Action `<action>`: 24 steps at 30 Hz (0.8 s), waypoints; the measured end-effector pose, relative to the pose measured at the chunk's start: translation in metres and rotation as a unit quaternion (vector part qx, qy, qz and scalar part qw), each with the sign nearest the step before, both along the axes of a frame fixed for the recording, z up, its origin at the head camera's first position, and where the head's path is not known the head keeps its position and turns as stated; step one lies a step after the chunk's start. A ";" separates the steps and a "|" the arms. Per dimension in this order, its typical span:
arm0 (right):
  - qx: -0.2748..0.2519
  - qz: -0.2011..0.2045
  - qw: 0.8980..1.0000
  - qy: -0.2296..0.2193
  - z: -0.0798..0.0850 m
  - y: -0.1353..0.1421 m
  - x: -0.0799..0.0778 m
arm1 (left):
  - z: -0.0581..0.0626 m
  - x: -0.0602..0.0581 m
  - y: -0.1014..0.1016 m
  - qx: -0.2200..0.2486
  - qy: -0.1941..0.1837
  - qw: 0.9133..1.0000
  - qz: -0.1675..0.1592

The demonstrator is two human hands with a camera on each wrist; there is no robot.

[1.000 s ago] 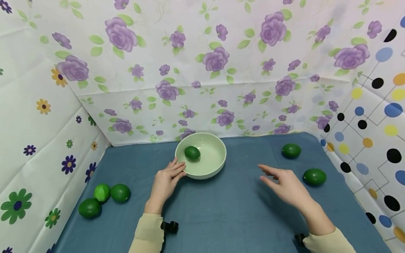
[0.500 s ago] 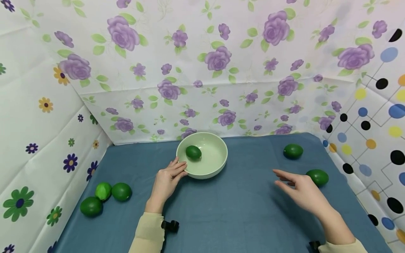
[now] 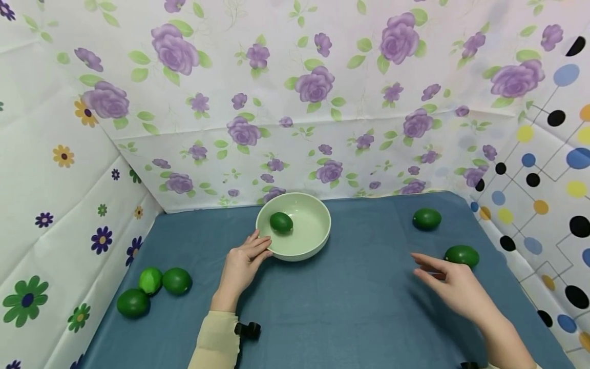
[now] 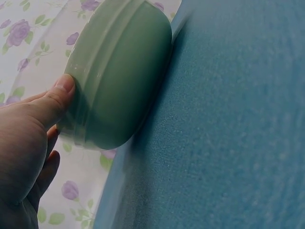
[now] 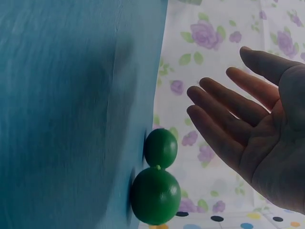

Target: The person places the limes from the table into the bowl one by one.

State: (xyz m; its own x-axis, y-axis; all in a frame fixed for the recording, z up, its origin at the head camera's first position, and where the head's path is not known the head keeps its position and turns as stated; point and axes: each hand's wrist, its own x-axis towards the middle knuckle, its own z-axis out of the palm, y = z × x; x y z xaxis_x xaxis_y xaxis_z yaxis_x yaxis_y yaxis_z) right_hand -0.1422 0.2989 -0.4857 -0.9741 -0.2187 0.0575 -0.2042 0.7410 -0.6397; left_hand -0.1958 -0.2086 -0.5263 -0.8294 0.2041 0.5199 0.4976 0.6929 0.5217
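Observation:
A pale green bowl (image 3: 306, 243) stands at the back of the table with one dark green lime (image 3: 281, 223) inside. My left hand (image 3: 240, 264) pinches its near left rim; the left wrist view shows the thumb (image 4: 61, 90) against the outer wall of the bowl (image 4: 121, 71). To the right, my right hand (image 3: 454, 287) hovers with fingers spread and holds nothing. Just beyond it lies a lime (image 3: 462, 255), partly covered by the hand, and farther back another lime (image 3: 426, 219). Both limes show in the right wrist view, the nearer lime (image 5: 156, 195) looking larger.
Three limes cluster at the left: a lighter one (image 3: 150, 280), a dark one (image 3: 177, 281) and another dark one (image 3: 132, 302). A blue cloth (image 3: 322, 312) covers the table. Patterned sheets (image 3: 295, 128) close off the back and both sides.
My right hand has moved right and toward the table's front, coming up to the nearer right lime. The left hand stays at the bowl, and the limes lie as before.

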 end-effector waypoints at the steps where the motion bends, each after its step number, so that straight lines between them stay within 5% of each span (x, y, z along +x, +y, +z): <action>1: 0.000 -0.001 1.000 0.000 0.001 0.001 0.000 | 0.000 0.000 0.000 0.000 -0.001 1.000 0.000; 24: 0.039 -0.050 0.998 -0.011 0.009 0.032 -0.009 | -0.004 -0.001 -0.002 0.005 -0.014 1.000 0.003</action>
State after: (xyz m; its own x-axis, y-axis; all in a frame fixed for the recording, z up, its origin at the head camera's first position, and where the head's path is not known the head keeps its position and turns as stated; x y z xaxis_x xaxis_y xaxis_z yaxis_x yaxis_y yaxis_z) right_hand -0.1511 0.3310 -0.4771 -0.9920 -0.1238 0.0234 -0.1141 0.8044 -0.5830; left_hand -0.1971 -0.2109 -0.5298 -0.8450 0.1935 0.4986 0.4781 0.6910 0.5421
